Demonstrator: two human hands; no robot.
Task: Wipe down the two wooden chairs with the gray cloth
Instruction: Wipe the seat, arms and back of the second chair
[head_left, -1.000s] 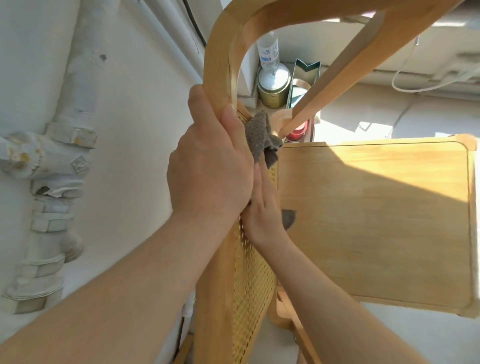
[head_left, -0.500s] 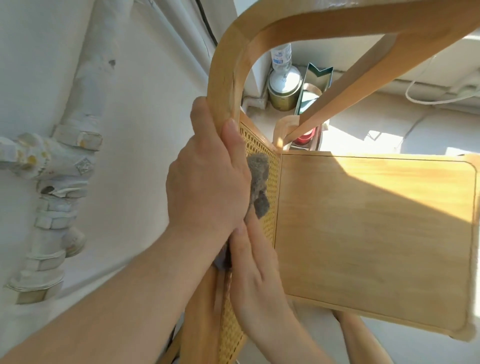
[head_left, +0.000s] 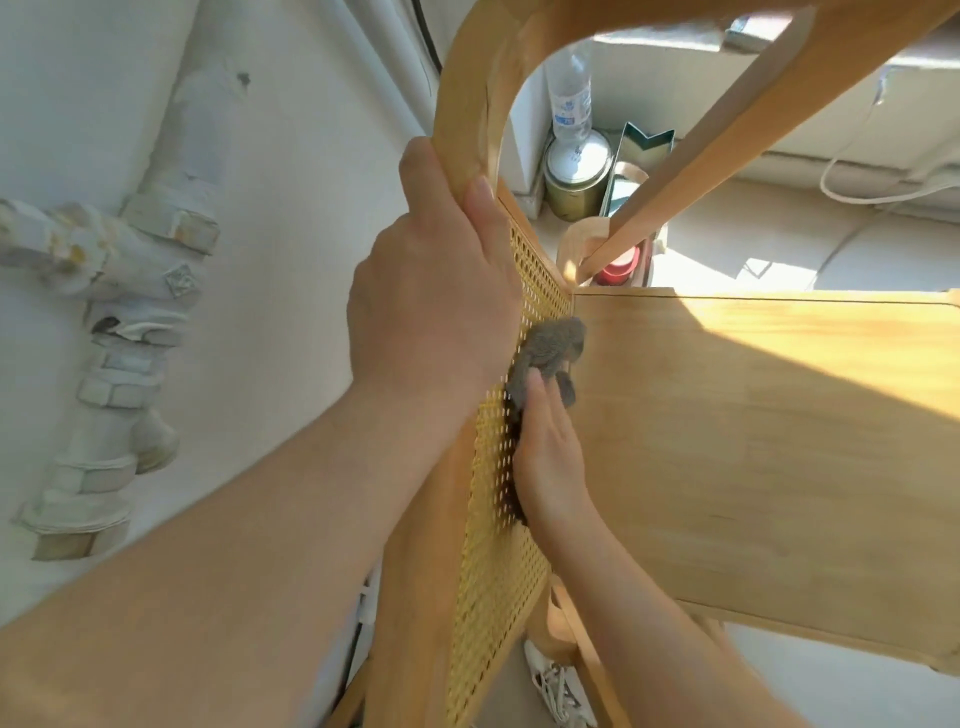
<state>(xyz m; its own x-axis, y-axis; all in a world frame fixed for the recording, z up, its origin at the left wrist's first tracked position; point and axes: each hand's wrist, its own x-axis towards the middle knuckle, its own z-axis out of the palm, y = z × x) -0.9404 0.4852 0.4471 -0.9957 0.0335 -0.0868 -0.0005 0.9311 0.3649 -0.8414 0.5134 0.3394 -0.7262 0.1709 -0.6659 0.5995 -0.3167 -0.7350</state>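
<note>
Metal can (head_left: 576, 176), bottle (head_left: 570, 98) behind chair (head_left: 753, 441); left hand (head_left: 436, 312) overlaps gray cloth (head_left: 553, 345).

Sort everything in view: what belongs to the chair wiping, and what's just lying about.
Job: wooden chair, gray cloth, left hand gripping the frame, right hand pressing the cloth.
Lying about: plastic bottle, tin can, wall pipe, shoe.

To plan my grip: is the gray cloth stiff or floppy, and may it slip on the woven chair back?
Probably floppy: the gray cloth bunches in folds beyond the right hand. Likely light: flat fingers alone pin it. Its fuzzy surface probably drags on the woven back.
</note>
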